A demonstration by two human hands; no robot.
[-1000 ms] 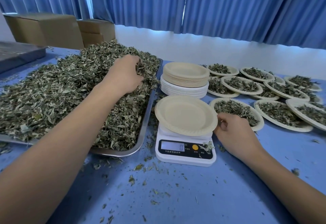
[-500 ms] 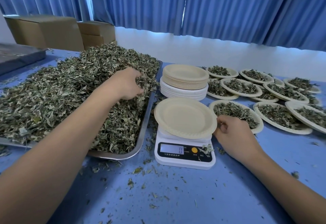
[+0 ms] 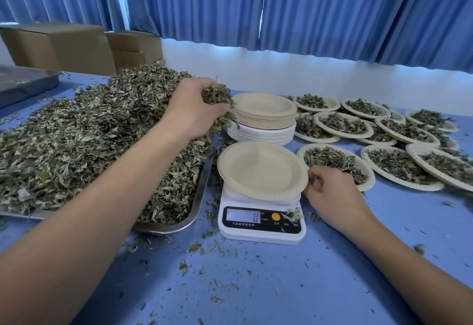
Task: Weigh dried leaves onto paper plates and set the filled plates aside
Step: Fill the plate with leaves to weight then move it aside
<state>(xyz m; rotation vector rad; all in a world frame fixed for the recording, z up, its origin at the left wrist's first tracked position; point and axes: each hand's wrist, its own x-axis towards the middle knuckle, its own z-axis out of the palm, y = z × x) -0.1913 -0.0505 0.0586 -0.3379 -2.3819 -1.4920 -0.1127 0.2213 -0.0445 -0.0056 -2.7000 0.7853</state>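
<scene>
- Far to the left of my left hand I see a grey lid or pan [image 3: 25,86]. I cannot tell which. Brown boxes [image 3: 64,48] stand behind it.
- The pile [image 3: 76,145] of dried leaves lies under and to the left of that hand, heaped in a metal tray [image 3: 199,191].
- My left hand [image 3: 194,112] is above the pile's right edge. Its fingers are curled tight round a handful [image 3: 217,96] of leaves, and bits stick out between them.
- Just right of that hand is a stack [image 3: 263,117] of unused plates, tan ones on top of white ones. The handful shows against the stack's left rim.
- Below and right of the left hand, between my two hands, the plate [image 3: 261,168] sits bare on the scale [image 3: 261,222]. The display reads 0, and a few leaf scraps lie on the scale's front right corner.
- My right hand [image 3: 330,191] is at the plate's right rim with its fingers curled in. I cannot tell whether it pinches the rim or only touches it.
- Behind and to the right of that hand, the filled plates [image 3: 399,166] overlap in rows, and the nearest one is just past my knuckles.
- Leaf crumbs dot the blue table [image 3: 256,286] in front of both hands.
</scene>
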